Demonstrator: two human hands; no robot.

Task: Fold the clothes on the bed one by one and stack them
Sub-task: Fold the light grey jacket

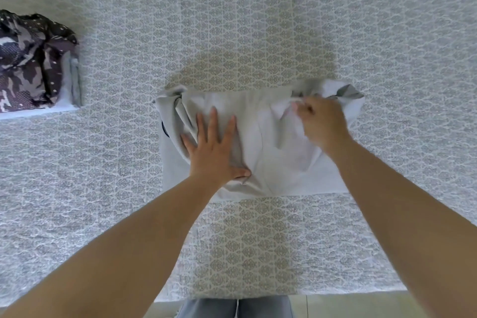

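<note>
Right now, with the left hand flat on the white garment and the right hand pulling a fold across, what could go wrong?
1. The left hand only presses flat on the white garment; the right hand's pull could drag the cloth from under it.
2. Fabric is bunched at the far left corner, so creases may get folded in.
3. The stack sits far left, near the view's edge; carrying the garment over could loosen its folds.
</note>
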